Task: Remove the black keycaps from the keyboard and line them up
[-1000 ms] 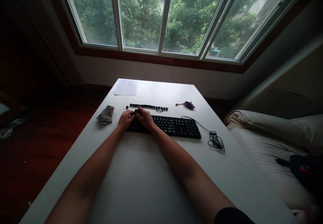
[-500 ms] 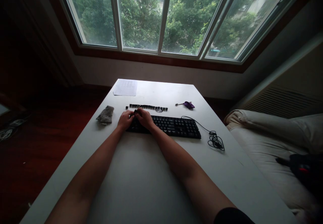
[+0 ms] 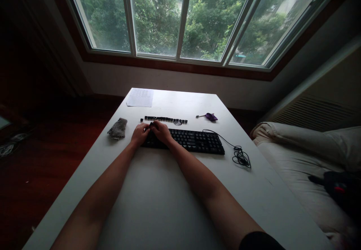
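A black keyboard (image 3: 194,141) lies across the middle of the white table (image 3: 158,201). Both hands meet over its left end. My left hand (image 3: 139,134) is curled at the keyboard's left edge, and my right hand (image 3: 162,131) is curled beside it. Their fingertips pinch a small dark thing between them, too small to name. A row of loose black keycaps (image 3: 166,119) lies just behind the keyboard, with a small round object (image 3: 178,123) at its right part.
A grey cloth (image 3: 117,128) lies left of the hands. A printed sheet (image 3: 140,97) sits at the far left corner, a purple tool (image 3: 210,117) at the far right. The keyboard's cable (image 3: 241,158) coils on the right. A sofa (image 3: 307,167) adjoins the table's right side.
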Demonstrator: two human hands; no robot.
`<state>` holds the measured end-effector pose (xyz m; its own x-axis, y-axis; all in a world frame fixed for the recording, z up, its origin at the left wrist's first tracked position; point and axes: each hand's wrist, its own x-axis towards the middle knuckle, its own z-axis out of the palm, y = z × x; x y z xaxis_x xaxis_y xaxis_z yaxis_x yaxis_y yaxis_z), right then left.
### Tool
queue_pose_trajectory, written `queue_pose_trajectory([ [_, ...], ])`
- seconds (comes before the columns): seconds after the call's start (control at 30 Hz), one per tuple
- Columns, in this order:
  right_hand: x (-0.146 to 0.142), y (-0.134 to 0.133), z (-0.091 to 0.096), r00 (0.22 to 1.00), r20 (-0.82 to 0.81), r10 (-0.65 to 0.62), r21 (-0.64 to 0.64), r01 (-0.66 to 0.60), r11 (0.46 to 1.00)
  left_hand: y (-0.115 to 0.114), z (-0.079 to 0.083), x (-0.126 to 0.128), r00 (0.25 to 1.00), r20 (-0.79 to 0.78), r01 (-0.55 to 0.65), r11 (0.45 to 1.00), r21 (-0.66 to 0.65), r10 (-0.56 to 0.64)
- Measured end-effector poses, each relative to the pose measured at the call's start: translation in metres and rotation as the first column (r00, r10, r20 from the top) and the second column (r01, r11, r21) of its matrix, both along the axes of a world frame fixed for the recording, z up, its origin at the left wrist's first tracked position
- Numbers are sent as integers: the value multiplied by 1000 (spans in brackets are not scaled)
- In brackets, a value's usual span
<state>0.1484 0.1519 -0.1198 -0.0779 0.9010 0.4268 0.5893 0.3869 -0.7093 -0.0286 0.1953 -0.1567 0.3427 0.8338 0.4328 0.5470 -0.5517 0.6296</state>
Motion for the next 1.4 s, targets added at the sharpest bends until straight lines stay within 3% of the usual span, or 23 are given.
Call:
queue_pose_trajectory([
  [1.4, -1, 3, -3, 1000, 18, -5, -7, 5, 1000, 1, -2, 0, 1000, 13, -8, 1000, -17, 9],
])
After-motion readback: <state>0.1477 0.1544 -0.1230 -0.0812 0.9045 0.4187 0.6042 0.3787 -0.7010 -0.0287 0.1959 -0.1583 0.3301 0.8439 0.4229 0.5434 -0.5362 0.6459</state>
